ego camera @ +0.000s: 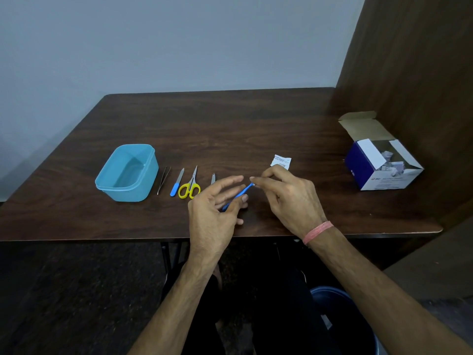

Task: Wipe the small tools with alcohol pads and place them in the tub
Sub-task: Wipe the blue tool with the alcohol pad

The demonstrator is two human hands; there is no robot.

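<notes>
My left hand (pixel 217 206) holds a thin blue tool (pixel 236 197) by its lower end, slanting up to the right. My right hand (pixel 286 193) pinches the tool's upper tip, with something small and pale between the fingertips. A light blue tub (pixel 128 172) stands on the table at the left and looks empty. Beside the tub lie black tweezers (pixel 163 180), a blue-handled file (pixel 177 186), yellow-handled scissors (pixel 190 185) and a small metal tool (pixel 213 179) partly hidden by my left hand.
A torn white pad wrapper (pixel 281 161) lies on the dark wooden table (pixel 230 129) behind my right hand. An open box of alcohol pads (pixel 381 162) stands at the right by a wooden panel. A dark bin (pixel 340 316) sits below the table edge.
</notes>
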